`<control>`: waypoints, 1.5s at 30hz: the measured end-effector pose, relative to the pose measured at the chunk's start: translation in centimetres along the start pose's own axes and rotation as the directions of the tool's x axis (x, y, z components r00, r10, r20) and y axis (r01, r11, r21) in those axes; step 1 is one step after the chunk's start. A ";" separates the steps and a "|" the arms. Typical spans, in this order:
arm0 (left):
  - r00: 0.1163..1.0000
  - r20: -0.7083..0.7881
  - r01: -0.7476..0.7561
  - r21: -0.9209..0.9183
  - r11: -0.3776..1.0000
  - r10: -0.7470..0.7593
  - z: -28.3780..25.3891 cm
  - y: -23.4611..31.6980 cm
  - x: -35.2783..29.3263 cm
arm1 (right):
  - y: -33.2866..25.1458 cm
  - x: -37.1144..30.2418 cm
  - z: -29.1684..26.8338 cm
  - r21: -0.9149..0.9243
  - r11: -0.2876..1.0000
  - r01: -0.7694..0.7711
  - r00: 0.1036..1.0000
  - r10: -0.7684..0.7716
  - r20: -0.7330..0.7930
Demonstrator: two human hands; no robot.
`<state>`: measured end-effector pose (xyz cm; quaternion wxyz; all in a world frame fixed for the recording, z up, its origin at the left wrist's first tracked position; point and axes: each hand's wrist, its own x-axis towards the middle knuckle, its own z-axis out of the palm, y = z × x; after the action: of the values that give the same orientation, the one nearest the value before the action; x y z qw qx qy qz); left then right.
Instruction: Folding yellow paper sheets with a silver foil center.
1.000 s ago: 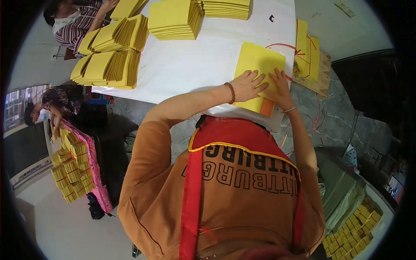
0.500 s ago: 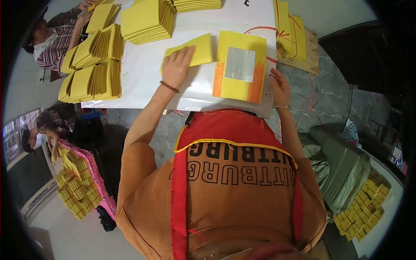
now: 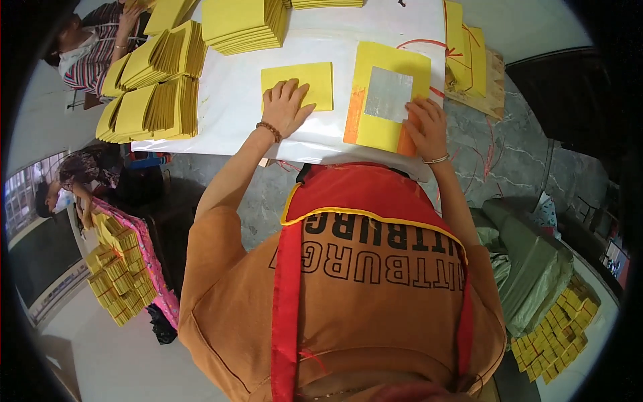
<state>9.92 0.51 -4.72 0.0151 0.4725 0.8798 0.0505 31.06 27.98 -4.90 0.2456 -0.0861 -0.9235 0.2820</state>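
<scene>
A folded yellow paper (image 3: 315, 84) lies flat on the white-covered table (image 3: 231, 100). My left hand (image 3: 287, 110) rests on its lower left part, fingers spread and holding nothing. To the right is a larger yellow sheet (image 3: 382, 57) with orange strips along its lower sides. A silver square (image 3: 388, 94) covers its middle. My right hand (image 3: 426, 127) lies over the right side of this sheet, fingers loosely extended, tips by the silver square's right edge. Whether the sheet is one layer or a stack cannot be told.
Folded yellow paper stacks (image 3: 151, 110) stand along the table's left side, with another stack (image 3: 244, 23) at the back. Red-tied yellow bundles (image 3: 465, 60) lie beyond the right edge. Two other people work at the left, one by a pink-covered table (image 3: 144, 251) with yellow bundles.
The yellow paper under my left hand, tilted before, now lies flat and squared. My right hand has moved from beside the table edge onto the larger sheet. The whole view has shifted slightly.
</scene>
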 end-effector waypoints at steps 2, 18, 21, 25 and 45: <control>0.986 -0.157 -0.050 0.046 0.998 0.056 1.3 -0.6 -0.5 | 0.0 -0.4 0.4 -0.059 0.998 0.017 1.000 -0.018 -0.003; 0.867 -0.242 -0.485 -0.208 0.849 0.436 -3.0 8.5 1.7 | 1.1 -1.4 0.3 0.025 0.999 0.030 0.994 -0.032 0.109; 0.823 -0.160 -0.567 -0.193 0.801 0.545 -2.9 10.1 1.8 | 1.1 -1.3 0.2 0.043 0.998 0.049 0.992 -0.053 0.115; 0.787 -0.107 -0.608 -0.298 0.736 0.607 -2.6 9.9 2.3 | 1.7 -1.4 0.3 0.198 0.980 -0.029 0.993 0.006 0.117; 0.943 0.206 0.042 -0.853 0.519 0.261 -1.1 8.7 4.5 | 2.4 -1.3 0.8 0.500 0.839 -0.216 0.976 0.176 0.127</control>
<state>14.56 8.98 -2.60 0.3767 0.4618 0.6974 0.3981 31.87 29.19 -7.33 0.1941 -0.1013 -0.8105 0.5433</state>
